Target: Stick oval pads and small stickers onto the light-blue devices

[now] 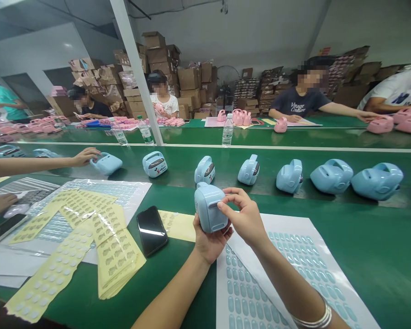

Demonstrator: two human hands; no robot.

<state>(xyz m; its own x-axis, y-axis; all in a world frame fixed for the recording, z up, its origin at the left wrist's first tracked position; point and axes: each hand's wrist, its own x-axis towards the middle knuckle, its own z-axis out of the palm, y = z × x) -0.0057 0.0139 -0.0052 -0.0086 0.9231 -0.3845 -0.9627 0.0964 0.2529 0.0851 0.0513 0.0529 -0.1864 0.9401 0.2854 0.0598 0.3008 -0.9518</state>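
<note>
My left hand (212,244) cradles a light-blue rounded plastic casing (208,208) from below, its flat side turned towards me. My right hand (245,214) is at the casing's upper right, thumb and forefinger brought together against that flat side. Whether a small piece is pinched between them I cannot make out. Under my forearms lies a white sheet (239,297) with rows of clear bluish oval stickers. A yellow sticker sheet (180,226) and a black phone (152,230) are left of my left hand.
Several similar blue casings (289,177) stand in a row on the green belt (178,176). At left, a co-worker's hand (85,156) touches one casing. Yellow sticker sheets (118,256) overlap at left. A water bottle (228,132) stands beyond; people handle pink casings (380,124) across the line.
</note>
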